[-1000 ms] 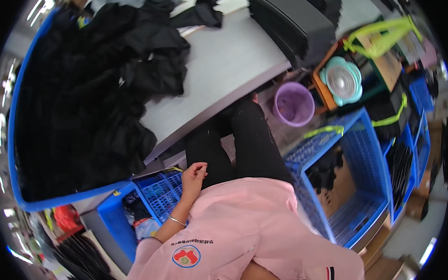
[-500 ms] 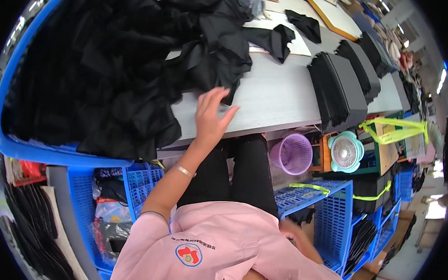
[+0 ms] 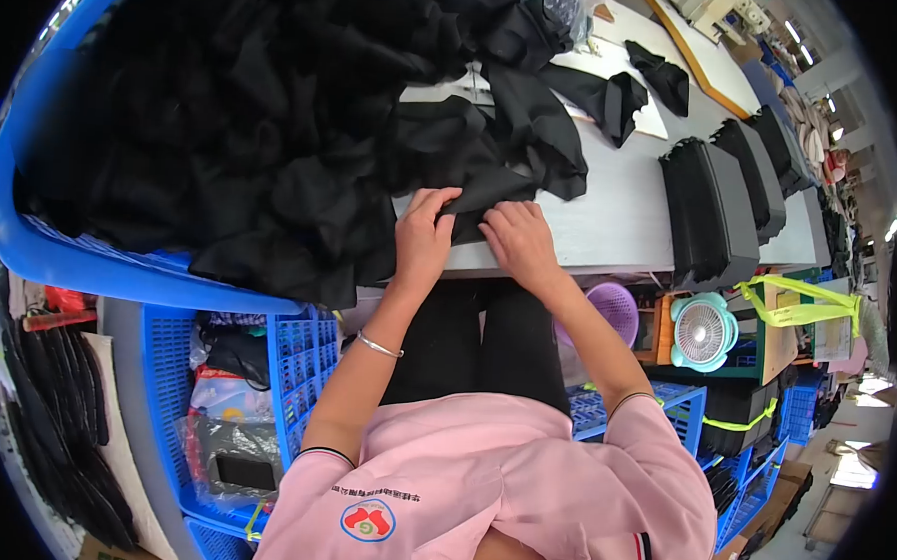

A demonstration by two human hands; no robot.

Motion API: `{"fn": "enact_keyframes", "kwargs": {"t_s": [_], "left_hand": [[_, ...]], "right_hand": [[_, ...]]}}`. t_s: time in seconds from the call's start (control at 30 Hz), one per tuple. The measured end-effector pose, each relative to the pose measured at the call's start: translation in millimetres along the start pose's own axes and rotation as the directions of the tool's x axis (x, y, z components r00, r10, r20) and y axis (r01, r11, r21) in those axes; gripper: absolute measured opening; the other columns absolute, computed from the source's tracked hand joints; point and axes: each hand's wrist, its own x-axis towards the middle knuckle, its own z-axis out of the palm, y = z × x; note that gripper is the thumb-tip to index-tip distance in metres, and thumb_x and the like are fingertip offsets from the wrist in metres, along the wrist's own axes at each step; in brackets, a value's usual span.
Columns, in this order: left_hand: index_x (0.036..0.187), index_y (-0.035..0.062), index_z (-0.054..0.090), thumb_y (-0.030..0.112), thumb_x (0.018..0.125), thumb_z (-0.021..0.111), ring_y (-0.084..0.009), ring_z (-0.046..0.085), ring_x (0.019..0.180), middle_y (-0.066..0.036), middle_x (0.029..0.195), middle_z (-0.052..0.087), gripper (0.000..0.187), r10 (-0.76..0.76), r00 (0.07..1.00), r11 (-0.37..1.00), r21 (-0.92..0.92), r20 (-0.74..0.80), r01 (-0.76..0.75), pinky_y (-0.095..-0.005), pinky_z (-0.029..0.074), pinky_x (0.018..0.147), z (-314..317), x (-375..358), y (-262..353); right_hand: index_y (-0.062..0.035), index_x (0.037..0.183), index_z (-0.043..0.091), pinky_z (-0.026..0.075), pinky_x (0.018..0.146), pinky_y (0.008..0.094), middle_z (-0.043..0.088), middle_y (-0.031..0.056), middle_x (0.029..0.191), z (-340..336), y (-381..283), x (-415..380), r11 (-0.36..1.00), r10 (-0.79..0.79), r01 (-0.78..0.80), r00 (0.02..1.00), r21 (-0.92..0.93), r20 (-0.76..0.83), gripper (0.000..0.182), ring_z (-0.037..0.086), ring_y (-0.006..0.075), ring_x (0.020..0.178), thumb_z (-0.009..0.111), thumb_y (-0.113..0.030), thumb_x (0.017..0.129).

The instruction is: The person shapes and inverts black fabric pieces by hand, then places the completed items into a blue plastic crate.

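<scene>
1. Pale and flat, the table gives the cloth a smooth place to lie.
2. The black cloth piece is at the table's near edge, likely so both hands can reach it.
3. The left hand touches its left part. The fingers are bent and close together; I cannot tell if they pinch it.
4. The right hand is just beside, on its near edge, fingers curled. I cannot tell if they pinch.
5. On the left, the big black heap fills the blue bin, whose rim may stop slips.
6. On the right, dark stacks stand in a row, maybe to stay neat.
</scene>
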Motion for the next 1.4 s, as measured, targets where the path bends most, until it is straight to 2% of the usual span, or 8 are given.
{"fn": "enact_keyframes", "kwargs": {"t_s": [0.23,0.43,0.57,0.67,0.73,0.87,0.97,1.4], "left_hand": [[0.098,0.0098,0.075,-0.004,0.067,0.067,-0.0261,0.060,0.083,-0.005,0.089,0.066,0.035,0.452,0.887,0.863,0.208,0.090,-0.461,-0.0363,0.049,0.075,7,0,35],[0.099,0.0051,0.074,-0.004,0.067,0.065,-0.0268,0.063,0.082,-0.009,0.088,0.064,0.034,0.329,0.918,0.944,-0.097,0.224,-0.315,-0.0332,0.052,0.073,35,-35,65],[0.103,0.0057,0.075,-0.005,0.073,0.066,-0.0209,0.063,0.081,-0.007,0.089,0.064,0.034,0.168,0.916,0.956,-0.287,0.363,-0.061,-0.0284,0.050,0.074,44,-66,76],[0.102,0.0027,0.075,-0.004,0.079,0.070,-0.0136,0.061,0.082,-0.005,0.088,0.064,0.025,0.194,0.858,0.924,-0.383,0.476,0.003,-0.0247,0.048,0.075,45,-81,83],[0.102,0.0032,0.075,-0.003,0.080,0.070,-0.0141,0.060,0.083,-0.004,0.089,0.064,0.024,0.251,0.827,0.914,-0.404,0.503,-0.031,-0.0251,0.048,0.075,46,-87,79],[0.098,0.0005,0.069,-0.006,0.081,0.065,-0.0150,0.060,0.086,-0.005,0.091,0.063,0.018,0.269,0.781,0.919,-0.394,0.563,-0.032,-0.0272,0.048,0.078,44,-102,90],[0.097,-0.0004,0.064,-0.004,0.086,0.061,-0.0153,0.060,0.085,-0.007,0.089,0.062,0.012,0.117,0.894,0.942,-0.334,0.432,0.038,-0.0268,0.048,0.078,36,-86,93],[0.096,-0.0008,0.071,-0.002,0.091,0.059,-0.0136,0.065,0.084,-0.008,0.093,0.072,0.013,0.191,0.974,0.964,-0.167,-0.119,-0.209,-0.0248,0.049,0.079,56,-18,101]], "right_hand": [[-0.0043,0.084,0.059,0.045,0.063,0.0412,0.058,0.0090,0.082,15,-31,-21,0.970,0.172,-0.174,0.985,0.170,0.023,0.016,0.061,0.0307,0.076,0.069,-0.006,0.072],[-0.0060,0.090,0.058,0.047,0.065,0.0394,0.062,0.0111,0.088,26,14,-46,0.852,0.212,-0.177,0.977,0.492,-0.016,0.018,0.064,0.0276,0.082,0.068,-0.010,0.076],[-0.0077,0.106,0.058,0.047,0.076,0.0358,0.063,0.0102,0.103,29,38,-34,0.090,0.555,-0.342,0.797,0.935,0.238,0.023,0.062,0.0245,0.096,0.061,-0.018,0.087],[-0.0090,0.119,0.058,0.047,0.084,0.0331,0.064,0.0094,0.115,51,45,12,-0.462,0.792,0.098,0.492,0.881,0.361,0.029,0.061,0.0222,0.106,0.055,-0.025,0.095],[-0.0098,0.127,0.058,0.047,0.090,0.0313,0.065,0.0090,0.123,55,45,34,-0.478,0.853,0.280,0.376,0.833,0.363,0.033,0.060,0.0207,0.113,0.052,-0.029,0.100],[-0.0120,0.135,0.053,0.034,0.110,0.0414,0.063,0.0063,0.118,-21,2,35,-0.406,0.676,-0.130,0.624,0.905,0.393,0.057,0.056,0.0240,0.116,0.025,-0.051,0.105],[-0.0130,0.127,0.059,0.038,0.105,0.0428,0.062,0.0013,0.094,54,53,13,-0.678,0.128,0.161,0.987,0.717,-0.101,0.052,0.057,0.0213,0.095,0.027,-0.048,0.106],[-0.0075,0.126,0.057,0.042,0.109,0.0405,0.056,0.0126,0.133,-5,-24,15,-0.459,0.570,0.152,0.806,0.876,0.159,0.032,0.051,0.0240,0.128,0.053,-0.027,0.101]]}}
